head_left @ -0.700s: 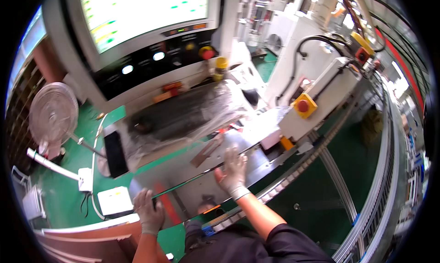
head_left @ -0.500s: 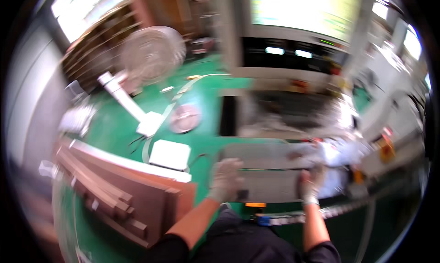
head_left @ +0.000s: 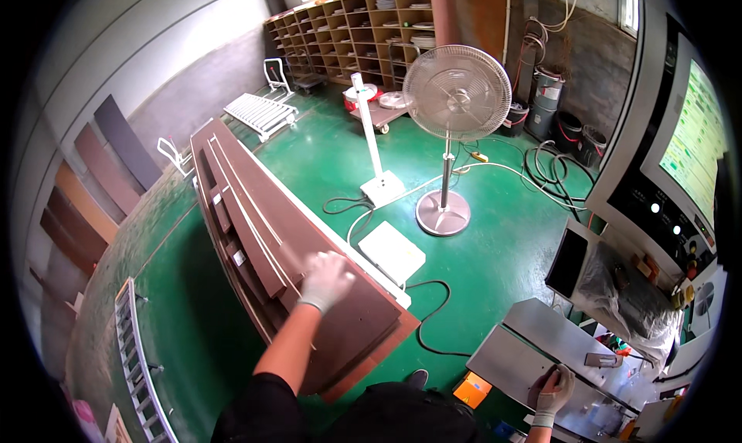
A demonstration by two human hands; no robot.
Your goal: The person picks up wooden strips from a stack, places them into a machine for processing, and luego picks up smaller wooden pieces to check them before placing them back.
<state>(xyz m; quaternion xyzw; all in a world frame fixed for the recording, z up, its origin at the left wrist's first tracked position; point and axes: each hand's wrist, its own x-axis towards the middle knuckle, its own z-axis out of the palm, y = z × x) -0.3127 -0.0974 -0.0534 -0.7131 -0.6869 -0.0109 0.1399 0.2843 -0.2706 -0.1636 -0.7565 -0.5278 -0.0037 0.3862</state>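
My left hand, in a whitish glove, is over a stack of long brown panels, beside thin strips lying lengthwise on it. Its fingers are smeared by motion, so a hold on a strip or panel does not show. To the lower right, my right hand, also gloved, rests at a grey metal machine table. Its bare fingertips curl inward, and what they hold, if anything, is hidden. A small metal block lies on the table near that hand.
A standing fan, a white post and a white flat box stand beyond the panels, with cables on the green floor. A machine screen is at right. An orange box sits by my foot; a ladder lies at left.
My view has swung left, bringing the panel stack to the middle. My left hand has gone from the metal table to above the panels; my right hand stays at the table.
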